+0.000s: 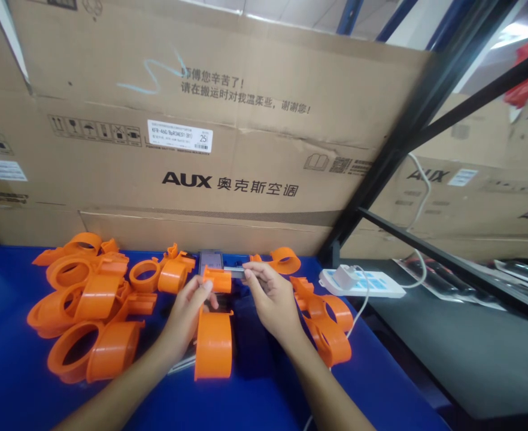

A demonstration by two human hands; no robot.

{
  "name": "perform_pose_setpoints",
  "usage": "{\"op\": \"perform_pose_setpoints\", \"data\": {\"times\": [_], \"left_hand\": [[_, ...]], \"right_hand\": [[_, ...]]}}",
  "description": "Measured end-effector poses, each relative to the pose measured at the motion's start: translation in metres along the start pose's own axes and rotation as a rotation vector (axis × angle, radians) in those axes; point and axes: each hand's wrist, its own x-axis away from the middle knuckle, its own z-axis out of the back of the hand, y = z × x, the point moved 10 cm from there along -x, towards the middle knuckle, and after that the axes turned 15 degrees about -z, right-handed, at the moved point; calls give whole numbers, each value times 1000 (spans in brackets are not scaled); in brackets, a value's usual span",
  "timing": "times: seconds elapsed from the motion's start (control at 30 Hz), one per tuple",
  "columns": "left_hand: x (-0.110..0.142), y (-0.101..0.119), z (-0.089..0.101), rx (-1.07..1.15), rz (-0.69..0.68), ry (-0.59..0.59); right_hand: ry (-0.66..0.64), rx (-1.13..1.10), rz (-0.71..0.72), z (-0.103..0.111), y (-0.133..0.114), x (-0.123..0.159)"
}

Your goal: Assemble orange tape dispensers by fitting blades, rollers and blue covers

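My left hand (191, 302) is closed on an orange plastic tape dispenser (214, 346), gripping it near its narrow upper end. The dispenser's wide ring part hangs toward me. My right hand (270, 293) pinches a thin metal strip with a toothed edge (234, 269), which looks like a cutting blade. The strip's left end meets or passes behind the dispenser's upper end; which of the two, I cannot tell. Just beyond both hands lies a phone-like device with a grey screen (211, 259).
Orange dispensers (97, 296) are heaped on the left of the blue table (165, 395); several more (329, 326) lie at the right. A power strip (383, 284) with a plugged-in charger and white cable is beyond the right edge. A large cardboard box (255, 143) and black frame bars (407, 137) stand behind.
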Motion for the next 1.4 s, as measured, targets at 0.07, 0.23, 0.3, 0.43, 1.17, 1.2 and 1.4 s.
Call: {"op": "perform_pose_setpoints", "data": {"times": [0.07, 0.23, 0.3, 0.43, 1.17, 1.2, 1.4], "left_hand": [[0, 4, 2, -4, -33, 24], [-3, 14, 9, 2, -77, 107], [-4, 14, 11, -11, -83, 115], [-6, 11, 11, -65, -112, 84], [-7, 6, 2, -33, -68, -7], [-8, 6, 3, -42, -66, -3], [-12, 12, 22, 48, -78, 134]], "right_hand": [[-12, -44, -7, -1, -1, 1], [55, -50, -42, 7, -4, 4], [37, -22, -66, 6, -4, 5], [17, -44, -96, 5, -4, 5], [-171, -67, -43, -24, -9, 14], [-177, -50, -37, -24, -9, 14], [-114, 187, 92, -16, -28, 16]]}}
